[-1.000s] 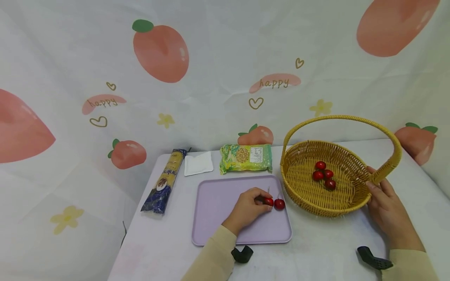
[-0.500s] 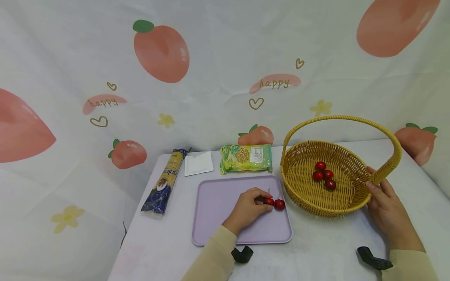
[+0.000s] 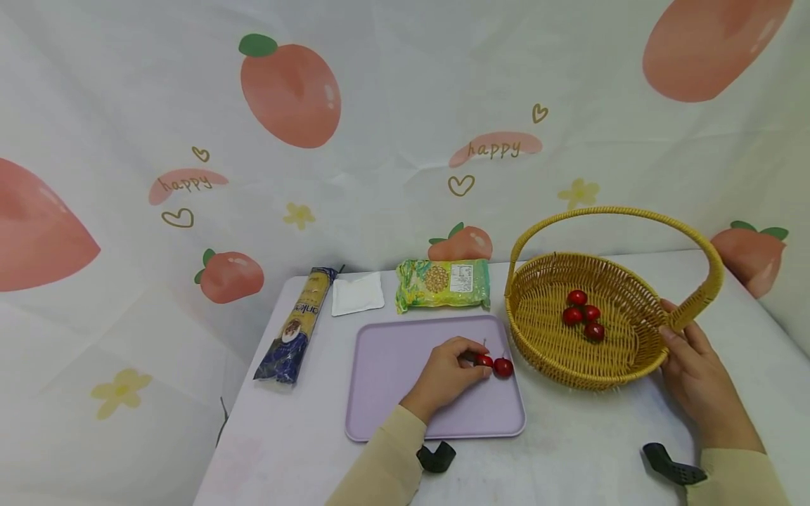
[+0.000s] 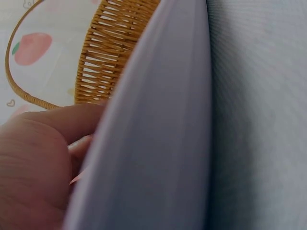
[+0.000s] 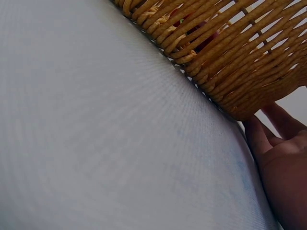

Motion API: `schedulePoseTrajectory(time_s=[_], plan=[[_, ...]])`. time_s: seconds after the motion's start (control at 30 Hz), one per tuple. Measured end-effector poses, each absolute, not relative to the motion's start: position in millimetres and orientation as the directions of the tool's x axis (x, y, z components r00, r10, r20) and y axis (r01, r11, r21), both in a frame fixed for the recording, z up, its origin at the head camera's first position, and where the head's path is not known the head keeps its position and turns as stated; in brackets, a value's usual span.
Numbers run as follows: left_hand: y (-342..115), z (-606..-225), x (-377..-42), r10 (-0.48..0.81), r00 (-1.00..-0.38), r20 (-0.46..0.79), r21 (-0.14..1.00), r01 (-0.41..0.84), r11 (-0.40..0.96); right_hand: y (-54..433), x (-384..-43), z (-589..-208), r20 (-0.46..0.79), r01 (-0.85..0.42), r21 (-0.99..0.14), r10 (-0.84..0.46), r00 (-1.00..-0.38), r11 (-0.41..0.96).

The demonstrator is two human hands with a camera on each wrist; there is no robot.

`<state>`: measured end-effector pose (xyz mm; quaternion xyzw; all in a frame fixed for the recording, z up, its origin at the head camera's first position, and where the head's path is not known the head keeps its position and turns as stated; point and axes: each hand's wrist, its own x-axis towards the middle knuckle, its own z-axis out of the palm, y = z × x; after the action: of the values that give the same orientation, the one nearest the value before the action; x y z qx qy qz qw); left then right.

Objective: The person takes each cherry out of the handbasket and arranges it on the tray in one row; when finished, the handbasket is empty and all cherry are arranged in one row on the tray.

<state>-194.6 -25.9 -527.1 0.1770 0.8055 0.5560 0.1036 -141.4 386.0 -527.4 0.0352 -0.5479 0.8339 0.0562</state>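
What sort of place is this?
Probably a staged tabletop setup, indoors: a fruit-printed backdrop hangs behind a white table with a wicker basket on it.

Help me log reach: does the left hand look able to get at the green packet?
Probably yes: just tray and table lie between the left hand and the packet, though that hand pinches a cherry.

Glossy smooth cherries; rough woven basket; smooth matt tray.
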Motion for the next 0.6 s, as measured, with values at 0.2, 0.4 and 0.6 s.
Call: schedulePoseTrajectory(time_s=[0.2, 0.4, 0.6], plan=[[-23.6, -526.5, -194.7, 0.315, -0.947, 0.063, 0.943, 0.160, 0.293, 386.6, -141.5, -528.2, 0.124, -0.136, -0.911, 0.056, -0.991, -0.389], [-23.1, -526.2, -195.5, 0.267, -0.963, 0.049, 0.949, 0.128, 0.288, 386.0, -142.1, -528.7, 0.163, -0.166, -0.902, 0.041, -0.986, -0.399], [-22.0, -527.3, -196.1, 0.263, -0.964, 0.046, 0.951, 0.122, 0.283, 386.2, -142.2, -527.1, 0.170, -0.171, -0.897, 0.039, -0.985, -0.408]])
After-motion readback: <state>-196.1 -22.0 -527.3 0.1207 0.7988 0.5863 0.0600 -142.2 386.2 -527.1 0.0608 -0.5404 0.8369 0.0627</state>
